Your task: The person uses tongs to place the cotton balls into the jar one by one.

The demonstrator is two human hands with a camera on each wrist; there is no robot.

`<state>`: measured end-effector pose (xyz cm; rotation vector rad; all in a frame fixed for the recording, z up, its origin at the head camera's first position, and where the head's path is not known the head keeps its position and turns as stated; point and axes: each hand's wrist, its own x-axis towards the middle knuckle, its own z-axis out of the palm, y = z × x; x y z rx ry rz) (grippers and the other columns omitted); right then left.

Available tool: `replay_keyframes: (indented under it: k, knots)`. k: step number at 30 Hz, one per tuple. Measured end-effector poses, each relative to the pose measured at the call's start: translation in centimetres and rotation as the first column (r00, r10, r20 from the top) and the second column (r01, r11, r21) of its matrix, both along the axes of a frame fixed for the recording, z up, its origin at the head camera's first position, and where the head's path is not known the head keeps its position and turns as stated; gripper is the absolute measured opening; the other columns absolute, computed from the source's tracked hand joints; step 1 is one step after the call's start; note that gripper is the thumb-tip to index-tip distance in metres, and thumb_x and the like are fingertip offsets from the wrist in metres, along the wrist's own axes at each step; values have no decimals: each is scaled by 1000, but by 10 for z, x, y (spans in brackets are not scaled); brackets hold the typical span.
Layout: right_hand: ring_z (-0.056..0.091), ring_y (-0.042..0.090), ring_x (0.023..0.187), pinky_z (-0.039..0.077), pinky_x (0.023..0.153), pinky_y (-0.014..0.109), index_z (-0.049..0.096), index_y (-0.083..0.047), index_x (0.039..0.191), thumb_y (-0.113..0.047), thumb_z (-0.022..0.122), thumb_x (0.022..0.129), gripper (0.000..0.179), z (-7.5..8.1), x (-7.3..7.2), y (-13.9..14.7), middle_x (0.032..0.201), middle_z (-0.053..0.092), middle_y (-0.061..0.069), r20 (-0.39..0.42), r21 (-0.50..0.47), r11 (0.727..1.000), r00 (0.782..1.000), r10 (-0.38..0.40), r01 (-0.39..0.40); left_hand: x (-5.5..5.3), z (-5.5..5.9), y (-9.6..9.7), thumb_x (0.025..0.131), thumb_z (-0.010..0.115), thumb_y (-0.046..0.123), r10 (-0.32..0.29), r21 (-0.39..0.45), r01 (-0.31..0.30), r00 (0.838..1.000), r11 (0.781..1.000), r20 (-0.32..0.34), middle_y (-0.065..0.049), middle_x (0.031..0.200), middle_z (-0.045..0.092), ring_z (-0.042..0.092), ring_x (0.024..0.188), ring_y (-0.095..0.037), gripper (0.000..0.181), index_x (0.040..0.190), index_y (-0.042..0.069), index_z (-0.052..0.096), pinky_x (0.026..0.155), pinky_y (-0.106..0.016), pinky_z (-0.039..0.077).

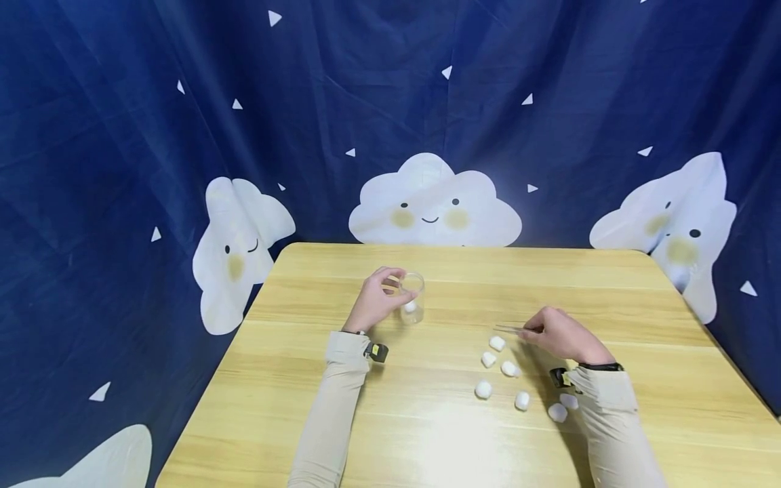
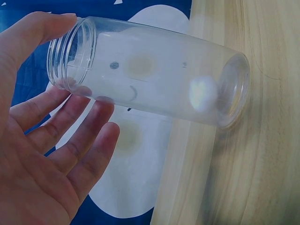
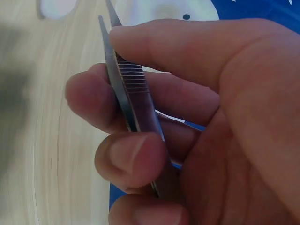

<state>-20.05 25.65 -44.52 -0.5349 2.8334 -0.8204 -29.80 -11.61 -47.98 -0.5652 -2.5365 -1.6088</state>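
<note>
My left hand [image 1: 377,299] holds a clear jar [image 2: 154,61] by its threaded rim, thumb on one side and fingertips on the other. No lid is on the jar, and one white cotton ball [image 2: 202,94] lies inside near its base. In the head view the jar stands about upright over the table. Metal tweezers [image 3: 136,86] with a ridged grip are pinched in my right hand [image 1: 564,337]. Their tips are slightly apart with nothing between them, pointing left just above the nearest loose cotton ball [image 1: 497,343].
Several more cotton balls [image 1: 483,389] lie scattered on the wooden table [image 1: 293,379], in front of and below the right hand; two sit beside the right sleeve [image 1: 616,420]. A dark blue curtain [image 1: 390,88] with clouds hangs behind and around the table.
</note>
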Motion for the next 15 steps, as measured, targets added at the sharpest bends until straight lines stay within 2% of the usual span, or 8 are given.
replay_keyframes:
  k: [5,15]
  knots:
    - [45,4,59,37,54,20,81,-11,85,-15,70,96,16,0,0,2,78,70,1,39,-1,1000,999,3,-3,0,1,0,83,87,36,-2,-11,2,1000,1000,0,-3,125,67,68,109,-22,52,127,15,68,94,-38,60]
    - [47,5,61,38,55,20,83,-11,90,-16,71,94,14,-5,-3,5,83,73,0,85,10,1000,996,13,-14,1,3,0,83,88,35,7,-6,-7,1000,1000,10,-2,125,68,68,110,-22,52,126,15,69,95,-41,60]
